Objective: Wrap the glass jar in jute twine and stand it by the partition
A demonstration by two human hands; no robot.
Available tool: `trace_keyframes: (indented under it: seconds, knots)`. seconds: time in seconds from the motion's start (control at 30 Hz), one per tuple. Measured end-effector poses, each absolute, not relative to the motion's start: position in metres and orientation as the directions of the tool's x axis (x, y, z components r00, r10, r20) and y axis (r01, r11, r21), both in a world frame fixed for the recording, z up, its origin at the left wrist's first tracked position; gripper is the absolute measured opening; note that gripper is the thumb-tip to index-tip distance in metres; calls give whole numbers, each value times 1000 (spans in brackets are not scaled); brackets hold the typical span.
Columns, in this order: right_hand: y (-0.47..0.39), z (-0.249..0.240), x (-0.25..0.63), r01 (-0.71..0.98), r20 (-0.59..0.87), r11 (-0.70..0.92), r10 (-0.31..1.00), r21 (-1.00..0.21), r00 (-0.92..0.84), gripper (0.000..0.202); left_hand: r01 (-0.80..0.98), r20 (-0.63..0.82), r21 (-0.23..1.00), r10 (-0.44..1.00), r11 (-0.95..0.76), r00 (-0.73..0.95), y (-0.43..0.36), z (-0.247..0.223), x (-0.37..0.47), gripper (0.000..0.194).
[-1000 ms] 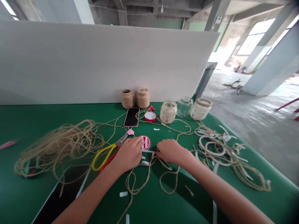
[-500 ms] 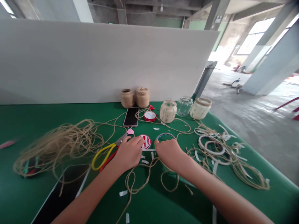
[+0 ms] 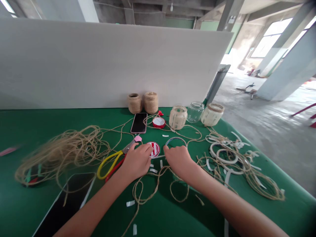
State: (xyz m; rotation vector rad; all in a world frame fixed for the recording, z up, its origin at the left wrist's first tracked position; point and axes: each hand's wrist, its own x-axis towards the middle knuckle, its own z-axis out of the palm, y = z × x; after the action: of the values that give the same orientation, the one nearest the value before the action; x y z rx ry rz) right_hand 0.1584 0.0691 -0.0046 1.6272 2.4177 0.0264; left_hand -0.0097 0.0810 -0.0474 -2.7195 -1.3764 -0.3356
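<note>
Here, LH (image 3: 138, 161) by disc (image 3: 156, 149), RH (image 3: 178, 159) w/ ring (image 3: 175, 138)

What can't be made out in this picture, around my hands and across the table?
All in the head view:
Left hand: its grip is hidden by the hand itself.
Tape roll: near side hidden behind the right hand.
Scissors: red handle partly covered by the left forearm.
Twine tangle: strands on its left are blurred.
Dark panel: cut off by the bottom edge.
</note>
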Motion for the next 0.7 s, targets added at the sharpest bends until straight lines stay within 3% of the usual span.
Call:
trace_keyframes:
  seconds: [0.3,0.7]
  knots:
    - [86,-23,160,938,-125,326,942,115,-312,25,808,237,30,789,-589,567,82,-48,-9,24]
    - [95,-32,164,945,-63,313,949,96,-308,19,815,283,31,788,-578,547,82,-49,-5,18]
